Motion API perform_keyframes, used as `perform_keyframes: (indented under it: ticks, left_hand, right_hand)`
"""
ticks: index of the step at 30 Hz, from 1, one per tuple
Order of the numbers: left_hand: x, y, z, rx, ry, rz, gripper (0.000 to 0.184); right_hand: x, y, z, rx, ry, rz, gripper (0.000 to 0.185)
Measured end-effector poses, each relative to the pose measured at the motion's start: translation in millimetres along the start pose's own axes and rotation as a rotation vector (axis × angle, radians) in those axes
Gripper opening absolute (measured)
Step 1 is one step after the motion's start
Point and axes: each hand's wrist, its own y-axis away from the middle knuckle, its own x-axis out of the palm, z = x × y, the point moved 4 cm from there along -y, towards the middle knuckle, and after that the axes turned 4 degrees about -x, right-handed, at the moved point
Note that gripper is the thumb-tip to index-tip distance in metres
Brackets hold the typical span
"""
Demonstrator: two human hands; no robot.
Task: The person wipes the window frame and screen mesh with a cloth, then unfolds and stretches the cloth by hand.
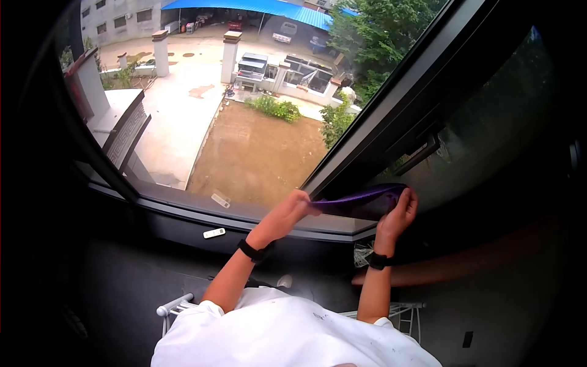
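A dark purple cloth [358, 203] is stretched between my two hands in front of the window frame. My left hand [290, 214] grips its left end, fingers closed on it. At the right end, my right hand [400, 213] pinches the cloth at a slightly raised corner. The cloth sags a little along its lower edge. Both wrists wear black bands. Behind the cloth runs the dark window frame [391, 116], with a handle [419, 153] above my right hand.
A white remote control [214, 233] lies on the dark sill left of my arms. A white metal rack [174, 306] stands beside my body. Some clear crumpled material [362, 254] is near my right wrist. Outside the glass are a yard [244, 153] and trees.
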Motion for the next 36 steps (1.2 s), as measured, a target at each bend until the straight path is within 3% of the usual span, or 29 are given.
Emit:
perform_keyframes:
  ticks: [3, 4, 7, 9, 13, 16, 20, 22, 24, 26, 28, 29, 33, 35, 36]
  left_hand:
    - [23, -31, -10, 0.141, 0.004, -0.074, 0.014]
    - [31, -42, -27, 0.204, 0.026, -0.122, 0.015]
    - [56, -62, -58, 0.309, 0.117, -0.19, 0.016]
    - [67, -77, -76, 0.352, 0.093, -0.186, 0.018]
    - [105, -115, -86, 0.449, 0.127, -0.193, 0.026]
    - [141, -138, -74, 0.461, 0.202, -0.214, 0.028]
    - [136, -135, -57, 0.353, 0.145, -0.281, 0.028]
    - [133, -131, -61, 0.407, 0.189, -0.335, 0.027]
    - [136, -123, -74, 0.366, 0.111, -0.261, 0.025]
    - [135, -123, -67, 0.319, 0.116, -0.281, 0.023]
    - [127, -128, -63, 0.401, 0.065, -0.281, 0.023]
    - [123, -126, -63, 0.318, 0.02, -0.263, 0.024]
    - [114, -122, -61, 0.403, 0.015, -0.313, 0.022]
    - [111, -122, -67, 0.36, 0.077, -0.282, 0.022]
    - [107, -126, -69, 0.336, 0.097, -0.249, 0.022]
  right_hand:
    - [4, -35, 34, -0.17, 0.095, -0.024, 0.024]
    - [5, -45, 40, -0.078, 0.007, 0.023, 0.026]
    - [16, -65, 66, -0.087, 0.03, 0.02, 0.026]
    - [31, -70, 80, -0.19, 0.029, 0.11, 0.027]
    - [50, -70, 69, -0.162, -0.006, 0.334, 0.031]
    - [51, -66, 54, -0.083, -0.131, 0.399, 0.033]
    - [36, -72, 48, -0.097, 0.051, 0.395, 0.034]
    - [44, -73, 52, -0.093, -0.009, 0.413, 0.032]
    - [48, -70, 67, -0.123, -0.084, 0.325, 0.03]
    - [43, -68, 61, -0.083, -0.048, 0.357, 0.031]
    - [47, -64, 57, -0.216, 0.198, 0.404, 0.034]
    - [47, -66, 49, -0.082, 0.041, 0.39, 0.037]
    - [42, -87, 44, 0.0, 0.026, 0.422, 0.038]
    - [39, -102, 59, -0.258, 0.156, 0.462, 0.037]
    - [37, -103, 65, -0.276, 0.175, 0.466, 0.037]
